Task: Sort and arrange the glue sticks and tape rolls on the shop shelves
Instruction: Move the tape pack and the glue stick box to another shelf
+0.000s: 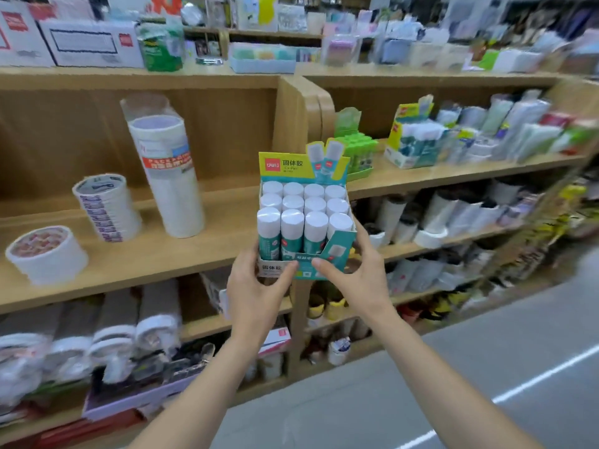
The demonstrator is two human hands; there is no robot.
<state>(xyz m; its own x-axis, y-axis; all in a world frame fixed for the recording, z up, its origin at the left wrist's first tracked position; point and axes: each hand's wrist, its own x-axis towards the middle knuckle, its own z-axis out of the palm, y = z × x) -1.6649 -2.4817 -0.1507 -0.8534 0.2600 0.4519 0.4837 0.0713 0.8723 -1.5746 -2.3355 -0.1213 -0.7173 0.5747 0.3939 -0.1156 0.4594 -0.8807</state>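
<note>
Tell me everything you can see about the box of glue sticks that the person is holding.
The glue stick box is an open cardboard display carton, teal and white with a yellow-green header card bearing a red logo. It holds twelve upright sticks with white caps, in three rows of four. It is held roughly upright in the air before the wooden shelves, touching no shelf. The left hand grips its lower left front; the right hand holds its lower right.

I see the box of glue sticks held up before the shelf divider. Three tape stacks stand on the shelf to its left; more boxes sit on the right shelf behind.
</note>
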